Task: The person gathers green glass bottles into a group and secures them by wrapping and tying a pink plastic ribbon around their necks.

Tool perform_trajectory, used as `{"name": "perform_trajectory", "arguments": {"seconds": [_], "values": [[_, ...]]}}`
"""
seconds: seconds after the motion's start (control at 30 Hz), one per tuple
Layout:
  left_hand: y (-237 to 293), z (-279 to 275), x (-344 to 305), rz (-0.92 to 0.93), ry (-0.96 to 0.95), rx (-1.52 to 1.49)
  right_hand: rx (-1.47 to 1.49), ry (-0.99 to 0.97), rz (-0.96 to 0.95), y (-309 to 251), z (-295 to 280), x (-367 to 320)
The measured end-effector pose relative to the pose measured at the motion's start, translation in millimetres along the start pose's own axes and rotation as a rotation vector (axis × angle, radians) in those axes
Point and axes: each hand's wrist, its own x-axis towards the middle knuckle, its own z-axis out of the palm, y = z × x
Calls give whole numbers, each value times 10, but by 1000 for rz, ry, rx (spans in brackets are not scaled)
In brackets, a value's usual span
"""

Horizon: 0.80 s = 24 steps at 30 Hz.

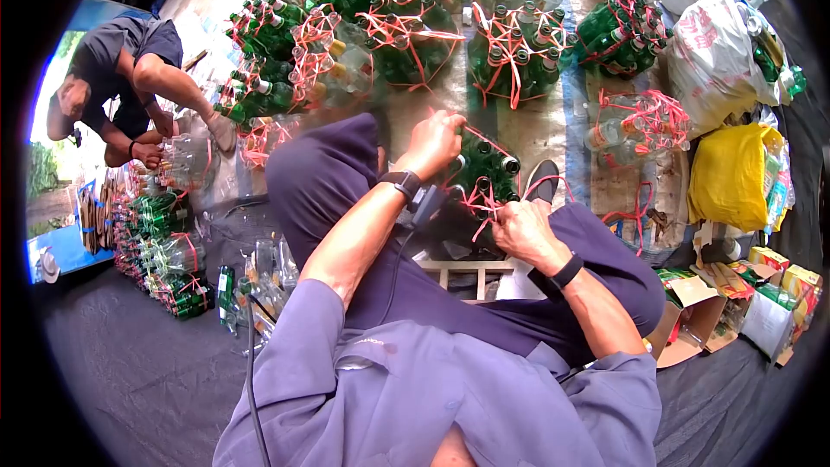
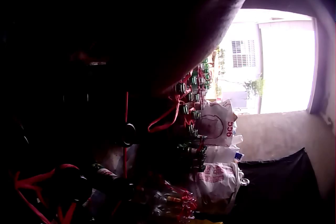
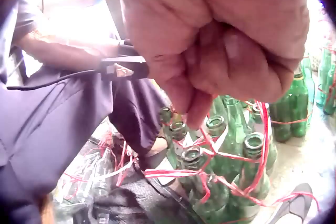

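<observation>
Between the legs of the seated person stands a bundle of green glass bottles (image 1: 484, 175), laced round the necks with red-and-white plastic string (image 1: 482, 203). My left hand (image 1: 435, 143) is raised over the far side of the bundle, fingers curled on a taut strand that runs to the necks. At the near right side, my right hand (image 1: 526, 232) grips string close to a knot. The right wrist view shows that right hand (image 3: 215, 40) as a fist just above the open bottle mouths (image 3: 215, 123). The left wrist view is mostly dark.
Tied bottle bundles (image 1: 510, 52) fill the far side, with a clear-bottle bundle (image 1: 635, 131) at right. White sacks (image 1: 718, 52), a yellow bag (image 1: 731, 177) and cardboard boxes (image 1: 692, 290) line the right. Another person (image 1: 130, 78) bends over bottles at left. Loose clear bottles (image 1: 268, 277) lie nearby.
</observation>
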Motion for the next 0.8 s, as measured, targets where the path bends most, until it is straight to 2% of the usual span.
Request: {"name": "perform_trajectory", "arguments": {"seconds": [0.07,0.17,0.27,0.37,0.4,0.5,0.53,0.7,0.8], "values": [[20,-47,-43,-61,-26,-57,-34,-30,13,62,-78,-47],[42,-22,-125,-36,30,-62,1,-141,104,262,-71,-122],[55,19,-193,-39,32,-33,42,-145,211,317,-138,-153],[122,-42,-299,-21,89,6,36,-151,205,297,-168,-165],[157,-70,-347,-13,115,-2,-37,-243,214,287,-206,-119],[173,-29,-453,56,191,25,-34,-164,206,270,-224,-126],[217,-61,-480,47,193,32,-27,-237,229,316,-238,-79],[240,-21,-552,72,205,16,13,-205,258,432,-255,-3],[368,-42,-601,147,214,38,-32,-126,131,394,-321,37]]}}
